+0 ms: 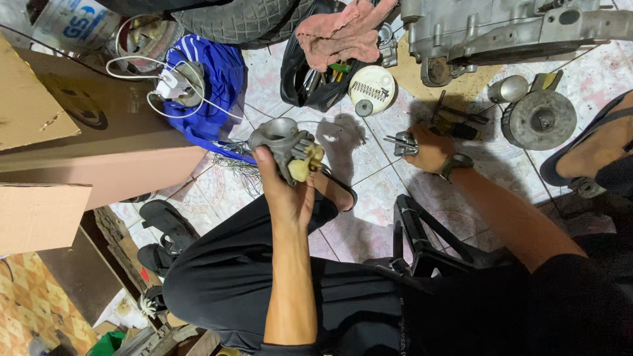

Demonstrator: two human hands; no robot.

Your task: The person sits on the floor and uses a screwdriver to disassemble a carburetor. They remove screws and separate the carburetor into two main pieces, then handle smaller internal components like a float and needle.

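Left hand [285, 191] grips a grey carburettor [285, 146] at frame centre; right hand [428, 148] closes on a small metal part [403, 143] on the tiled floor [369, 171], crowded by tools [455, 122] above.

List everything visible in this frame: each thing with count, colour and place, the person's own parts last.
carburettor: 1, grey metal with a cream part, held up at centre
pliers: 1, dark and silver, on the tiles under the right hand
engine casing: 1, grey, top right
round metal part: 1, grey, right
white disc with spring: 1, top centre
pink rag: 1, on a black bag
blue cloth: 1, upper left
cardboard boxes: 2, brown, left
tyre: 1, black, top
sandals: 2 or more, black, lower left
left hand: gripping the carburettor
right hand: on the pliers, wearing a wristwatch
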